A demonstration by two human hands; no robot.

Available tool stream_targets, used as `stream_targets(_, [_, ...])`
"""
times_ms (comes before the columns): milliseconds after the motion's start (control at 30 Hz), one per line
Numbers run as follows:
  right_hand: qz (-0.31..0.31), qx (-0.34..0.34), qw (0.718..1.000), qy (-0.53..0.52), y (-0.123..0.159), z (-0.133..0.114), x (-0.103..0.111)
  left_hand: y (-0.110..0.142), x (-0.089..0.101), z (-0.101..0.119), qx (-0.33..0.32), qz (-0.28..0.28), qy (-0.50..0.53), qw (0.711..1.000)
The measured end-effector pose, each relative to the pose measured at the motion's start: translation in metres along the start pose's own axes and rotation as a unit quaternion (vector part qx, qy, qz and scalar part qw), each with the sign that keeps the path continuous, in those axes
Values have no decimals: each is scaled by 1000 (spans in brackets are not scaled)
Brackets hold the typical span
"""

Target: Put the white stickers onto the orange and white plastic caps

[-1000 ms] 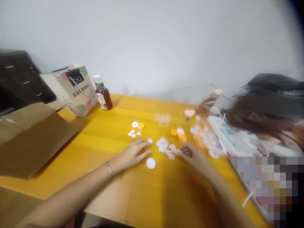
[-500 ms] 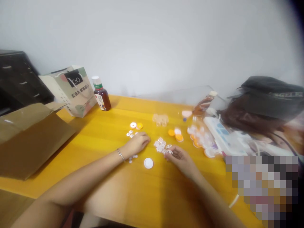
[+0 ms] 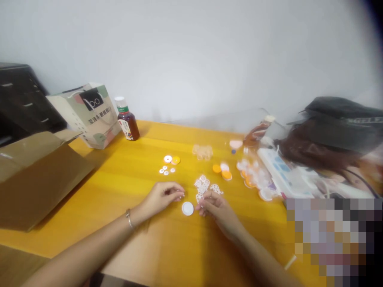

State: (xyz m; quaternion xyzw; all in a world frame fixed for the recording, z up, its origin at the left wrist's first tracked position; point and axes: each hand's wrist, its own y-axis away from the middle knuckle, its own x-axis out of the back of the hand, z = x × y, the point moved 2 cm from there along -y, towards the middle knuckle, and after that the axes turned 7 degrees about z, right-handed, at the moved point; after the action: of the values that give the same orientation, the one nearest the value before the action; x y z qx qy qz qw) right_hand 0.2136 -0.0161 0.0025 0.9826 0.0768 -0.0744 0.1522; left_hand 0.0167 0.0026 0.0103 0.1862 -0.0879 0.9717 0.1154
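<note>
Before a pale wall [image 3: 185, 59], the yellow desk [image 3: 167, 247] carries a cardboard box [image 3: 42, 187], a paper bag [image 3: 101, 119] and a dark bottle [image 3: 128, 126]. The left hand [image 3: 160, 196] has its fingers close together; any grip is unclear. Rightward, a white disc [image 3: 188, 208] lies flat, then a lacy piece [image 3: 199, 198], pinched by fingers of the right hand [image 3: 218, 209] near similar cutouts [image 3: 202, 184].

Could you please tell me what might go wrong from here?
The right hand is close beside the large white disc and might nudge it. The white openwork pieces lie bunched together, so they could snag one another. The small white discs lie loose beyond the left hand and might scatter if brushed.
</note>
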Motion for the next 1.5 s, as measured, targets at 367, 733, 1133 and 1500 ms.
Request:
stream_targets(367, [3,-54,996,-77,0,11,-6,2,-10,-2,-50,29,85,995])
stream_targets(733, [0,-81,995,-54,1,11,-5,3,-9,8,-19,-12,194,981])
stream_targets(1133, [-65,-116,991,-22,6,7,-5,5,-3,19,-136,-119,40,983])
stream_targets(1500, [-31,-87,994,-58,6,8,-9,0,-7,23,-130,-131,8,983])
